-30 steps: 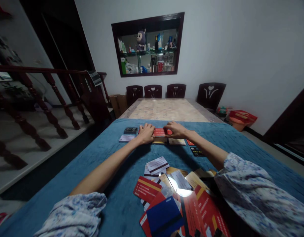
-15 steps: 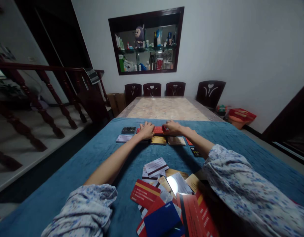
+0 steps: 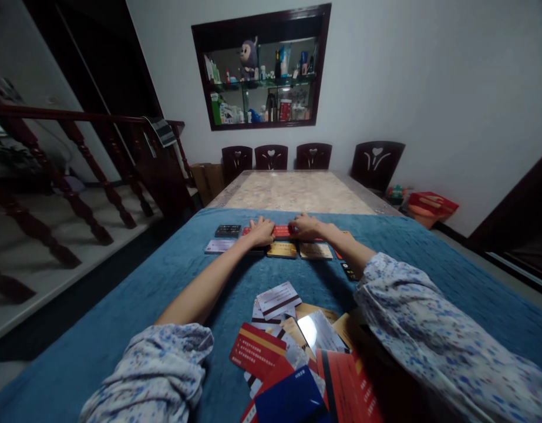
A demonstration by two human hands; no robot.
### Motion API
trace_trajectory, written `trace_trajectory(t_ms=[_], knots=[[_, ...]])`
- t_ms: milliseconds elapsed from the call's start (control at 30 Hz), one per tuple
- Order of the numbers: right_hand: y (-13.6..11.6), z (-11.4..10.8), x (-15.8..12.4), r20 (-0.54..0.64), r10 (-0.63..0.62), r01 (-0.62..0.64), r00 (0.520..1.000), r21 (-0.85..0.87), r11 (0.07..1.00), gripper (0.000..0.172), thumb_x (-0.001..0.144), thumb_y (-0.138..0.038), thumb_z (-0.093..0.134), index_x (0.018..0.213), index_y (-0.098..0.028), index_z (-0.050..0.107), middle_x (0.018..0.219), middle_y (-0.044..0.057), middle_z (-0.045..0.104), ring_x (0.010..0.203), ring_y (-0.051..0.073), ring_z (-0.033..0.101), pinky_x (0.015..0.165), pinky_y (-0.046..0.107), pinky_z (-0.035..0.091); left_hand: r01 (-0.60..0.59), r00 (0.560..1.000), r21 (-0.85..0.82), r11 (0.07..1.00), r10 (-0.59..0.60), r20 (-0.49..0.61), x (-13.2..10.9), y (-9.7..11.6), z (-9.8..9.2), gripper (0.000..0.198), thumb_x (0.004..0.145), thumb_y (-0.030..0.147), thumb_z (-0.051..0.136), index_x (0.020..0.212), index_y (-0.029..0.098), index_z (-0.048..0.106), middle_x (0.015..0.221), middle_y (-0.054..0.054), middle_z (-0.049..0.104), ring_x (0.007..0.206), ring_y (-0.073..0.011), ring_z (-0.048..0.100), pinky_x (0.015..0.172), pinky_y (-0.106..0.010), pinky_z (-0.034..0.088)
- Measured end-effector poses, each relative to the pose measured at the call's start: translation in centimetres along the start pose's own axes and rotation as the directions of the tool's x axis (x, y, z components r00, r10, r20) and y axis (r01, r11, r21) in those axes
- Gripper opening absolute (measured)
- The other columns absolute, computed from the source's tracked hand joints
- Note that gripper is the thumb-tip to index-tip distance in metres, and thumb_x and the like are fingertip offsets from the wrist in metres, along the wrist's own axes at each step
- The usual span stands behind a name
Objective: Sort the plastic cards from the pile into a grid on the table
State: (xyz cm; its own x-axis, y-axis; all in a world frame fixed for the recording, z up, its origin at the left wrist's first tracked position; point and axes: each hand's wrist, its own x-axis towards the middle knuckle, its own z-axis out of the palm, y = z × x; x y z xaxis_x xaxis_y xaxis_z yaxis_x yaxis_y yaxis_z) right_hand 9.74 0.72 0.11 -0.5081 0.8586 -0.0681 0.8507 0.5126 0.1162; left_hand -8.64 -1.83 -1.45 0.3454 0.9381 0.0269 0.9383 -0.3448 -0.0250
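Both hands reach to the far rows of cards. My left hand [image 3: 261, 232] has its fingers bent down at the left end of a red card stack [image 3: 283, 231]. At that stack's right end, my right hand [image 3: 305, 225] pinches its edge. Nearer me lie a gold stack [image 3: 282, 250], a beige stack [image 3: 315, 251] and a pale stack [image 3: 219, 246]; a black stack [image 3: 228, 231] sits at the far left. Close to me is a loose heap with a red card [image 3: 258, 346], a blue card [image 3: 290, 396] and a white card [image 3: 278, 300].
A blue cloth [image 3: 134, 299] covers the near part of the table [image 3: 297, 191]. Dark chairs [image 3: 313, 156] stand beyond it. A black card [image 3: 347, 271] lies beside my right forearm. On the left runs a wooden railing [image 3: 98, 120].
The camera view has shifted slightly. Both hands stay at the red stack, with almost no movement of the fingers.
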Motion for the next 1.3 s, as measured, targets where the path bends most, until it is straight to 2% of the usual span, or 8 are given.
trace_trajectory(t_ms=[200, 367, 833, 1100, 1300], knots=[[0.1, 0.3, 0.0, 0.009, -0.02, 0.02, 1.0, 0.0, 1.0, 0.03, 0.087, -0.044, 0.06, 0.108, -0.025, 0.071, 0.119, 0.012, 0.068, 0.113, 0.03, 0.057, 0.08, 0.035, 0.047, 0.004, 1.0, -0.014, 1.0, -0.004, 0.025, 0.3, -0.1, 0.2, 0.023, 0.087, 0.02, 0.049, 0.106, 0.019, 0.062, 0.124, -0.015, 0.059, 0.123, -0.0357, 0.042, 0.097, -0.056, 0.036], [0.3, 0.7, 0.3, 0.003, -0.03, 0.03, 1.0, -0.01, 1.0, 0.034, 0.086, -0.043, 0.061, 0.111, -0.023, 0.07, 0.122, 0.013, 0.066, 0.116, 0.032, 0.055, 0.08, 0.035, 0.048, 0.003, 0.999, -0.007, 1.0, -0.002, 0.04, 0.4, -0.4, 0.2, 0.023, 0.087, 0.021, 0.048, 0.105, 0.019, 0.063, 0.126, -0.015, 0.057, 0.124, -0.0359, 0.041, 0.097, -0.057, 0.037], [0.1, 0.7, 0.4, -0.022, -0.024, 0.023, 0.999, -0.02, 1.0, 0.028, 0.084, -0.039, 0.06, 0.104, -0.025, 0.074, 0.12, 0.012, 0.066, 0.115, 0.032, 0.054, 0.079, 0.035, 0.048, -0.036, 0.998, 0.015, 0.999, 0.035, 0.058, 0.4, -0.8, 0.0, 0.02, 0.086, 0.023, 0.052, 0.103, 0.022, 0.063, 0.126, -0.013, 0.057, 0.128, -0.0351, 0.038, 0.099, -0.058, 0.036], [0.2, 0.8, 0.4, -0.031, -0.022, 0.021, 0.999, -0.021, 1.0, 0.042, 0.083, -0.042, 0.061, 0.118, -0.022, 0.07, 0.127, 0.017, 0.063, 0.119, 0.035, 0.053, 0.083, 0.04, 0.048, -0.041, 0.998, 0.004, 0.999, 0.04, 0.045, 0.1, -0.9, -0.1, 0.034, 0.084, 0.021, 0.053, 0.118, 0.021, 0.057, 0.136, -0.016, 0.053, 0.135, -0.0359, 0.033, 0.101, -0.06, 0.035], [0.4, 0.8, -0.2, -0.072, -0.031, 0.031, 0.997, -0.011, 0.999, 0.052, 0.084, -0.044, 0.059, 0.132, -0.023, 0.063, 0.132, 0.017, 0.06, 0.122, 0.036, 0.05, 0.087, 0.041, 0.046, -0.056, 0.998, -0.021, 0.998, 0.056, -0.008, -0.6, -0.9, -0.4, 0.041, 0.084, 0.021, 0.052, 0.125, 0.025, 0.056, 0.137, -0.013, 0.053, 0.135, -0.0354, 0.032, 0.102, -0.059, 0.034]])
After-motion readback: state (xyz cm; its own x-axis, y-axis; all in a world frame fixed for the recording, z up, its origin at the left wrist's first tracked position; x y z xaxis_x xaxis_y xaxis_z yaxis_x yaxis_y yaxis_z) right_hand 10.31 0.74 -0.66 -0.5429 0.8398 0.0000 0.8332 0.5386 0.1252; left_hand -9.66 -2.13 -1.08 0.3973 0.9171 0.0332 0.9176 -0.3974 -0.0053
